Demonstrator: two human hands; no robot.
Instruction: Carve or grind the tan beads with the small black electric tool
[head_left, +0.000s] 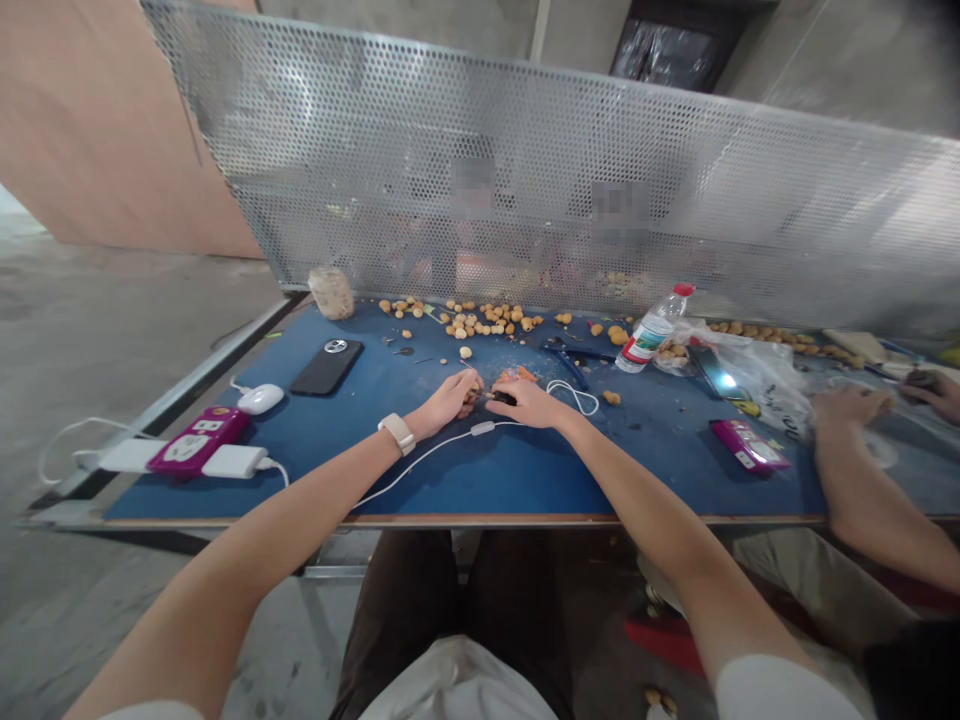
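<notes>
Both of my hands meet over the middle of the blue mat [450,490]. My left hand [448,402], with a pale band on its wrist, has its fingers pinched round something small that I cannot make out. Close to its right, my right hand [529,402] is closed on a dark tool [504,398], whose tip points toward the left fingers. Orange scraps [519,374] lie just behind the right hand. A white cable [442,443] runs in front of the hands, and its loop lies right of them. Several small round tan pieces [491,322] are spread behind.
A jar [331,293], a black phone [328,367] and a magenta power strip [199,440] are on the left. Blue-handled pliers [574,362], a bottle [654,328] and a magenta pack [748,446] lie right. Another person's hands [851,408] work at far right. A perforated metal screen [525,170] stands behind.
</notes>
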